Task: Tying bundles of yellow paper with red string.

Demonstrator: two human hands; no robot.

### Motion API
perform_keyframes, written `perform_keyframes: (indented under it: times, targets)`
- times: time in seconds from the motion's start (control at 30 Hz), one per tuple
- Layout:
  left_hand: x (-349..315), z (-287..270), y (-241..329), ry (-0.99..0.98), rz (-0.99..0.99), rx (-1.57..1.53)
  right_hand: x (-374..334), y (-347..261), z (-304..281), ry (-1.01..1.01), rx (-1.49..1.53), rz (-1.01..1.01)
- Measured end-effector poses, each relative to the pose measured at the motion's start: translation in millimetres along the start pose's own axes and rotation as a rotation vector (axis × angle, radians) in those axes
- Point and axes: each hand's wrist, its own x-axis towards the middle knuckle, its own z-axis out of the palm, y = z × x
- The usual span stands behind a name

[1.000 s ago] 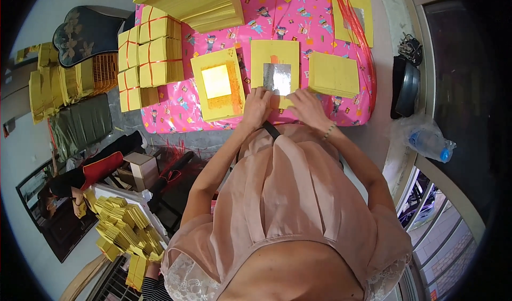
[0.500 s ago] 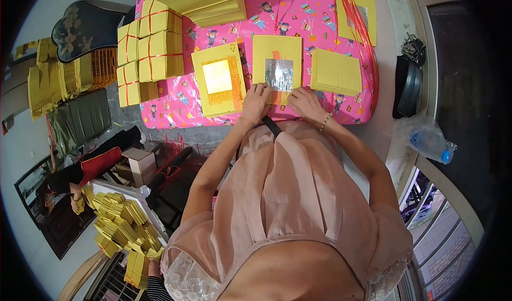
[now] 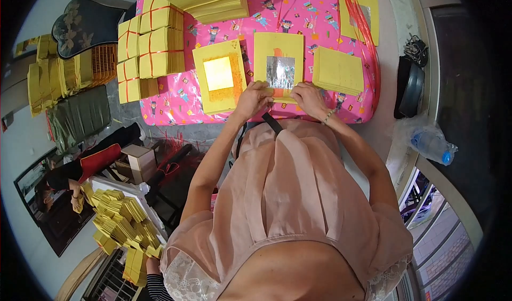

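In front of me lies a stack of yellow paper (image 3: 279, 44) with a shiny silver foil square (image 3: 280, 71) and an orange smear on its top sheet. My left hand (image 3: 253, 100) is closed at the near left corner, fingers curled over the sheet's edge. At the near right corner my right hand (image 3: 310, 99), a beaded bracelet on its wrist, pinches the same edge. Left of it rests another yellow stack (image 3: 207, 105) with a bright gold foil square (image 3: 218, 74) bordered in orange. A pile of folded yellow paper (image 3: 338, 70) sits to the right.
A pink patterned cloth (image 3: 181, 111) covers the table. Bundles tied with red string (image 3: 158, 50) and a tall yellow stack (image 3: 224, 5) stand at the far left. Red strands (image 3: 368, 45) hang on the right. Other people handle yellow paper (image 3: 120, 215) at lower left.
Both hands have curled their fingers more tightly around the near edge of the yellow sheet. My right hand has shifted slightly to the right.
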Motion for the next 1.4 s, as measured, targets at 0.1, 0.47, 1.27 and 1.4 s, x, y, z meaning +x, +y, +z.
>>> perform_keyframes:
  times: [0.1,0.47,1.27,1.4]
  targets:
    - [0,2,0,0.025,-0.006,-0.002,1,0,1,0.016,0.015,0.009]
    - [1,5,-1,0.065,-0.025,0.008,5,0,0,0.004,0.054,0.065]
    - [50,-38,5,0.068,-0.182,-0.155,69,-4,-38,-0.268,-0.208,0.026]
    - [62,-44,17,0.272,-0.228,-0.185,96,8,-56,-0.331,-0.136,0.085]
